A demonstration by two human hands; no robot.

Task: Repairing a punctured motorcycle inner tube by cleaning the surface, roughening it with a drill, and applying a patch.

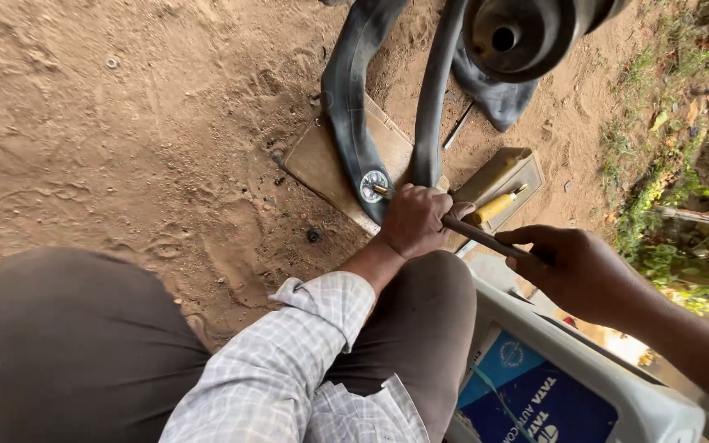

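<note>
A black rubber inner tube (350, 107) is lying looped over a flat board (313, 160) on sandy ground, a round patch (373, 185) showing near its bend; the left hand (414, 220) is pressing there, fist closed. The right hand (578, 271) is gripping a thin metal rod (478, 238); firm, even pressure on the patch seems wise.

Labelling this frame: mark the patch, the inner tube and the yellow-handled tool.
patch (373, 185), head view, centre of the round disc.
inner tube (345, 98), head view, left limb.
yellow-handled tool (492, 208), head view, on the handle.
</note>
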